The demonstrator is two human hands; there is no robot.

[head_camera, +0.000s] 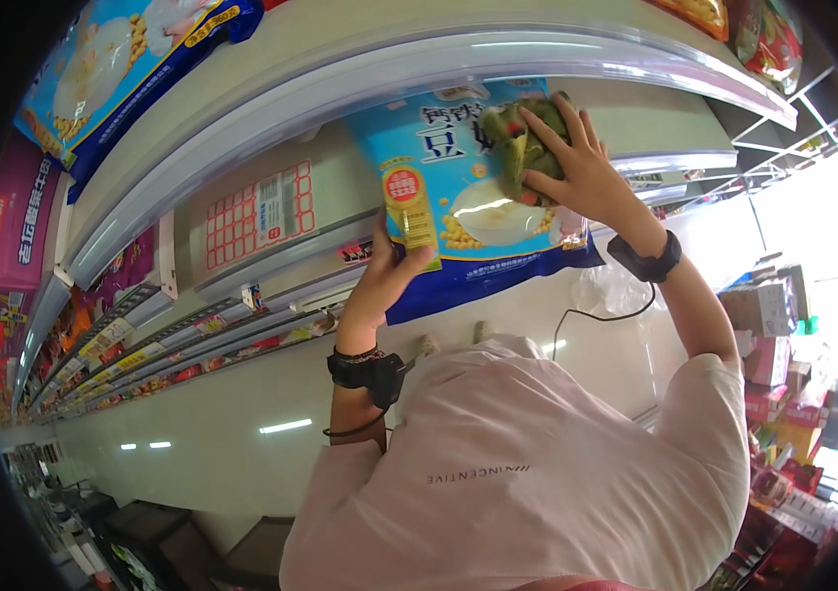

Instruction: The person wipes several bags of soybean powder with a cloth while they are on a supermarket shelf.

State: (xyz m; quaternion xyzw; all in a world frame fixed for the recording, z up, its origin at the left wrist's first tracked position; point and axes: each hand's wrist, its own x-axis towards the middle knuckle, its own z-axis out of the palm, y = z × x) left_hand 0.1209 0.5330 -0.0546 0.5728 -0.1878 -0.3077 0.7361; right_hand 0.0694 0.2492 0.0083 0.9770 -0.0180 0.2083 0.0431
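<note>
A large blue plastic bag of soy milk powder (pixel 426 199), printed with a bowl and soybeans, is tilted in front of a shelf. My left hand (pixel 386 277) grips its lower left edge, thumb on the printed face. Pressed against the bag's right part is a crumpled green cloth (pixel 533 151), with my right hand (pixel 570 162) spread over it and holding it. The cloth hides some of the large printed characters. Both wrists wear black devices with cables.
A shelf board (pixel 271 221) bears a sheet of red-outlined labels. Above runs a shelf edge with a clear plastic strip (pixel 419 59); a similar blue bag (pixel 116 66) lies on that upper shelf. Stacked cartons (pixel 766 310) stand at right. A clear plastic bag (pixel 607 292) is beyond my right forearm.
</note>
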